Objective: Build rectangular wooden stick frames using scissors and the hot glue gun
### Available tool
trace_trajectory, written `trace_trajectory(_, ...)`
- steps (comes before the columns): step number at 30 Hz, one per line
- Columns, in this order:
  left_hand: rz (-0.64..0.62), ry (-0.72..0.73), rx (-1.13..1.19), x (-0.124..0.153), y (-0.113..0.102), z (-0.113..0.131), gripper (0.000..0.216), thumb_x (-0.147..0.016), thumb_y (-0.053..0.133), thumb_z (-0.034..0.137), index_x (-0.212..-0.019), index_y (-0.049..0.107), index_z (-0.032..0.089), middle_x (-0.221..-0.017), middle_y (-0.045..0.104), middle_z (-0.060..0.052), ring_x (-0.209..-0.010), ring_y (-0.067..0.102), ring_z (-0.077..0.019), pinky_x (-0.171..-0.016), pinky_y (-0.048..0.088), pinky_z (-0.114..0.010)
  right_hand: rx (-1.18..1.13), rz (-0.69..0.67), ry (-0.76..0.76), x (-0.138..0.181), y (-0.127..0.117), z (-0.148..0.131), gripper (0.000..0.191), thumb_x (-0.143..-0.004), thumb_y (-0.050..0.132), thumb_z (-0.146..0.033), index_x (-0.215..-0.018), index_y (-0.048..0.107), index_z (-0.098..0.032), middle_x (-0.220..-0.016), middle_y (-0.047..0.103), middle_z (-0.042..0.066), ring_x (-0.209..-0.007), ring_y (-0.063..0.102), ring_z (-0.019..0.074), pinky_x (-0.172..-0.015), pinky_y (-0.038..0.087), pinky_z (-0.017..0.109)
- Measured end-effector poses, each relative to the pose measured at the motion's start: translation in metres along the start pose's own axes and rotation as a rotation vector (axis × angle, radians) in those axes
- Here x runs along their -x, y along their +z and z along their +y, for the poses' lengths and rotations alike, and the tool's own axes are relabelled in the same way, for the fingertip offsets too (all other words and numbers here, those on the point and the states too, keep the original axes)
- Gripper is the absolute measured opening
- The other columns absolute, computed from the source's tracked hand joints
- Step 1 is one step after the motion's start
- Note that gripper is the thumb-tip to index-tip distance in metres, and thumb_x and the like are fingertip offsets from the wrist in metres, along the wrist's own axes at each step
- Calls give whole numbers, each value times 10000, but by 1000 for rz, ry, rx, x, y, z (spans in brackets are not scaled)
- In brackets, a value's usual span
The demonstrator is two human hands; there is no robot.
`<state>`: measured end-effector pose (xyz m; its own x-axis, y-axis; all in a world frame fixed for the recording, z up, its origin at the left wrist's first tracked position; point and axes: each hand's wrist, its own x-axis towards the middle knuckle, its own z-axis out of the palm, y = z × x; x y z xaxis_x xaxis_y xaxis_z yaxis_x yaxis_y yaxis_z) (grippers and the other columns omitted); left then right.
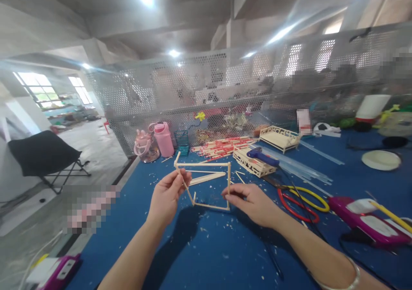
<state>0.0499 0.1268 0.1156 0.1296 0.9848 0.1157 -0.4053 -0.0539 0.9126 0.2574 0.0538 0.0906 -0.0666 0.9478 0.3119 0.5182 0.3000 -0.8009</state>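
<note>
A rectangular frame of thin wooden sticks (206,164) is held up over the blue table, with short stubs sticking out at two of its left corners. My left hand (167,195) pinches its left side stick between thumb and fingers. At the right side stick, the fingertips of my right hand (247,202) are pressed together around the lower half. Behind the frame lie several loose pale sticks (209,177) on the table. A blue glue gun (263,157) rests on a small wooden lattice piece (247,163) beyond my right hand.
Scissors (298,202) with red and yellow handles lie right of my right hand, near a purple power strip (370,221). Red-and-white sticks (222,147), a pink bottle (164,139) and clear glue sticks (296,165) sit farther back. A perforated metal screen (180,88) borders the table.
</note>
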Motion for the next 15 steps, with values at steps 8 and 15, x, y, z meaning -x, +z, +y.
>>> trace_trajectory(8, 44, 75, -262, 13, -7, -7, 511, -510, 827, 534, -857, 739, 169, -775, 758, -72, -773, 707, -205, -787, 559, -342, -39, -28, -17, 10, 7, 11, 227, -833, 525, -342, -731, 677, -208, -842, 744, 55, -744, 676, 203, -691, 518, 316)
trace_trajectory(15, 51, 498, -664, 8, -13, -14, 202, -746, 679, 344, -859, 749, 192, -825, 763, -50, -658, 678, -155, -585, 540, -248, 119, 236, -312, 10, 7, 24, 238, -884, 462, -212, -900, 700, -223, -825, 744, 44, -735, 696, 169, -682, 547, 286)
